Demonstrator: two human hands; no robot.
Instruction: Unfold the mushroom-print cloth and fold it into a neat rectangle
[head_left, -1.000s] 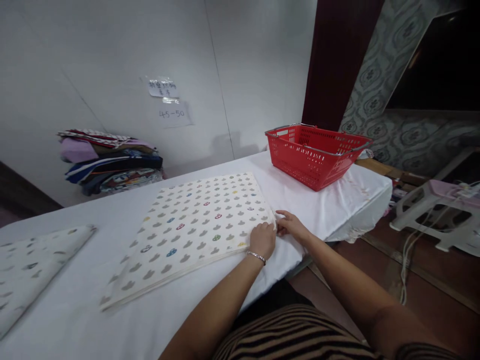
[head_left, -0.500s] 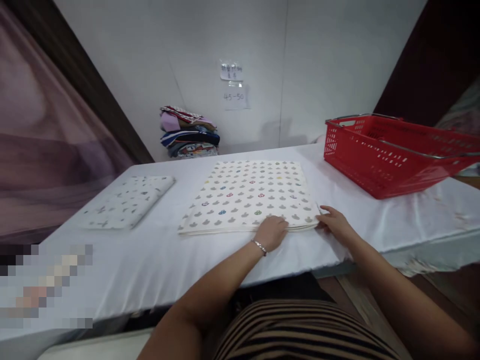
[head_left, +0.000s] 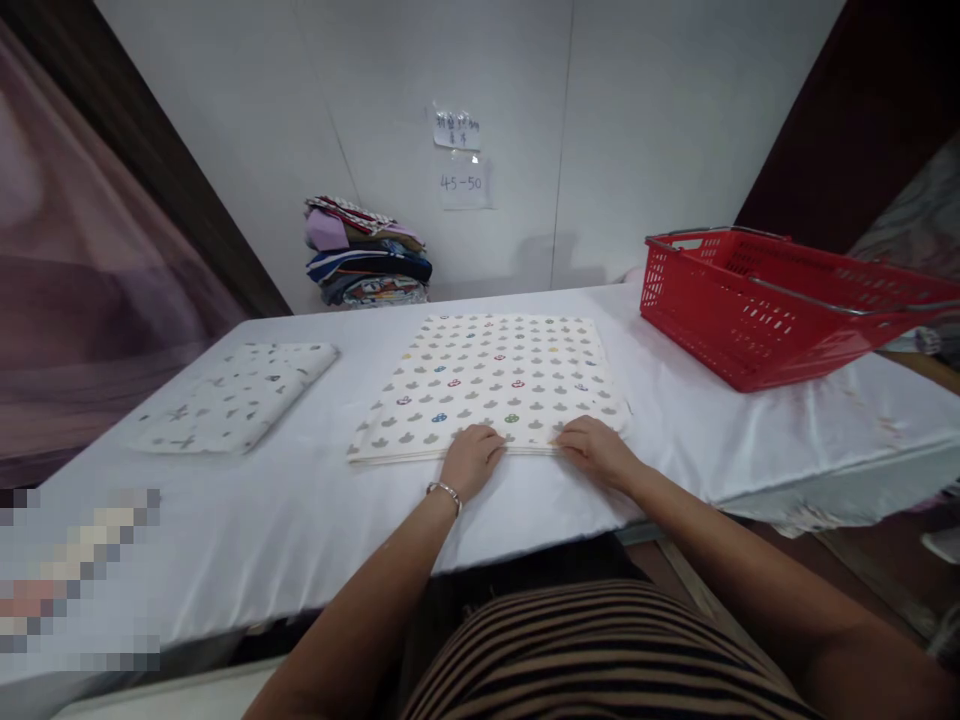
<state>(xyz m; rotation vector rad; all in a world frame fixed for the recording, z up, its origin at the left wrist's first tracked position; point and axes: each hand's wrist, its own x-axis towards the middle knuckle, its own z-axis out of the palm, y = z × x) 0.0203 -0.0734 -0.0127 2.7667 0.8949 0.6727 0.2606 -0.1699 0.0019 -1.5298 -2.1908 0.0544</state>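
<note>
A folded white cloth [head_left: 487,390] printed with grey mushroom-like shapes and a few coloured ones lies flat on the white-covered table [head_left: 315,520] in front of me. Its near edge shows stacked layers. My left hand [head_left: 472,462], with a bracelet at the wrist, has its fingers closed on the middle of that edge. To the right along the same edge, my right hand [head_left: 598,452] is closed on the cloth too, near its right corner. The thumbs' grip under the layers is partly hidden.
Another folded white printed cloth [head_left: 236,400] lies on the left. A red plastic basket [head_left: 757,320] with metal handles stands at the right. Behind the table is a stack of folded fabrics [head_left: 367,262] by the wall, below paper signs [head_left: 463,184]. A pixelated patch covers the lower left.
Both hands have slid left along the cloth's near edge. My right hand has come from the right corner onto the edge. The view has shifted slightly.
</note>
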